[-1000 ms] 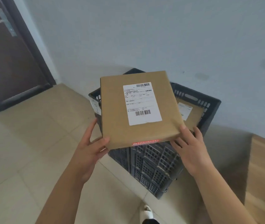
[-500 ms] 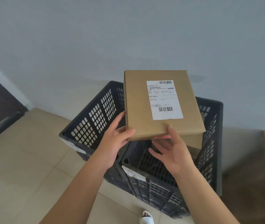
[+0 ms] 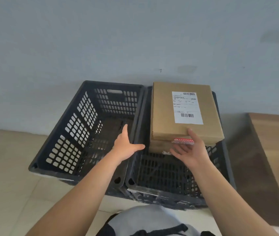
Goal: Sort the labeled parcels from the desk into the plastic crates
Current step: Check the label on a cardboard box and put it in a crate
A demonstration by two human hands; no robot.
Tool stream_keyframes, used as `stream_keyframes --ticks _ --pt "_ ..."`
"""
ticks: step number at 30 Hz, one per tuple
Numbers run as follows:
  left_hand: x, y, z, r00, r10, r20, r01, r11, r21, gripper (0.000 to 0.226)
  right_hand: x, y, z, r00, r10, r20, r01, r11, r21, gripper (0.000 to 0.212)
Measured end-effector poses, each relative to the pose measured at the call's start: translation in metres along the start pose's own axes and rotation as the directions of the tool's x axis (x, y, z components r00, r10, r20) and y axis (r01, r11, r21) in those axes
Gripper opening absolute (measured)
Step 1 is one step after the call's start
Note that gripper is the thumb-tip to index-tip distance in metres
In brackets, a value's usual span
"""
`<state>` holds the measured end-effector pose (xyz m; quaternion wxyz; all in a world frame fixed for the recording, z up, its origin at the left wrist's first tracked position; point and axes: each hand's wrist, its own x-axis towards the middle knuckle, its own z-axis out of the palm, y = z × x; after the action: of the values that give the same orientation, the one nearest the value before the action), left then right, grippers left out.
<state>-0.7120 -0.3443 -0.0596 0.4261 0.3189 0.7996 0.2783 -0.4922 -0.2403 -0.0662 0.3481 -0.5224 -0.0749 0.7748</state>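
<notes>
From the head camera, two dark plastic crates stand side by side on the tiled floor against a pale wall; the left crate (image 3: 77, 133) shows only its perforated walls and bottom, while the right crate (image 3: 178, 171) holds a brown cardboard parcel (image 3: 162, 113) toward its far end, lying flat on top of a second parcel (image 3: 157, 146) whose front edge shows beneath it; the top parcel carries a white shipping label (image 3: 187, 108) with barcodes facing up and a red sticker (image 3: 183, 141) on its near edge; the left hand (image 3: 126, 146) is spread open over the rims where the crates meet, holding nothing; the right hand (image 3: 192, 150) is open, palm up, fingertips touching the near edge of the top parcel without clasping it; a wooden desk (image 3: 275, 142) edge stands at the right.
</notes>
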Motion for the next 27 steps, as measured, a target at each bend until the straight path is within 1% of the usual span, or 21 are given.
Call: stream_keyframes --ticks 2,4,7,9,11,13,14,18,21,25,27 --pt "0.013 -0.01 0.01 1.0 0.0 -0.018 0.002 0.995 0.097 0.121 0.012 0.002 0.001 0.999 -0.01 -0.047 0.011 1.0 0.025 0.064" --pt "0.02 -0.019 0.02 1.0 0.0 0.0 0.0 0.982 0.189 0.121 0.024 0.007 0.005 0.997 -0.007 -0.076 0.01 0.999 0.047 0.065" --pt "0.025 -0.031 0.028 1.0 0.011 0.007 -0.012 0.966 0.26 0.12 0.04 0.016 0.012 0.994 -0.006 -0.113 0.012 0.998 0.057 0.064" --pt "0.026 -0.033 0.028 1.0 0.027 0.006 -0.028 0.951 0.307 0.122 0.05 0.02 0.017 0.99 -0.017 -0.137 0.024 0.999 0.048 0.058" --pt "0.029 -0.035 0.027 0.999 0.033 0.03 -0.041 0.945 0.325 0.124 0.056 0.021 0.022 0.987 -0.021 -0.157 0.03 0.998 0.051 0.046" --pt "0.029 -0.037 0.025 0.998 0.032 0.06 -0.05 0.945 0.322 0.125 0.061 0.022 0.024 0.985 -0.022 -0.174 0.032 0.998 0.056 0.036" --pt "0.029 -0.037 0.024 0.997 0.03 0.069 -0.05 0.948 0.313 0.126 0.064 0.023 0.025 0.983 -0.021 -0.18 0.032 0.998 0.055 0.034" --pt "0.025 -0.033 0.019 0.995 0.025 0.099 -0.045 0.978 0.202 0.127 0.068 0.028 0.026 0.98 -0.026 -0.195 0.039 0.997 0.063 0.045" --pt "0.021 -0.031 0.017 0.99 0.041 0.135 -0.058 0.991 0.121 0.121 0.072 0.031 0.026 0.979 -0.033 -0.2 0.047 0.997 0.065 0.045" --pt "0.019 -0.027 0.016 0.989 0.048 0.141 -0.062 0.994 0.093 0.119 0.079 0.032 0.019 0.979 -0.051 -0.197 0.062 0.997 0.046 0.051" --pt "0.018 -0.025 0.016 0.988 0.046 0.149 -0.059 0.995 0.084 0.118 0.082 0.031 0.016 0.98 -0.049 -0.191 0.058 0.997 0.042 0.047"
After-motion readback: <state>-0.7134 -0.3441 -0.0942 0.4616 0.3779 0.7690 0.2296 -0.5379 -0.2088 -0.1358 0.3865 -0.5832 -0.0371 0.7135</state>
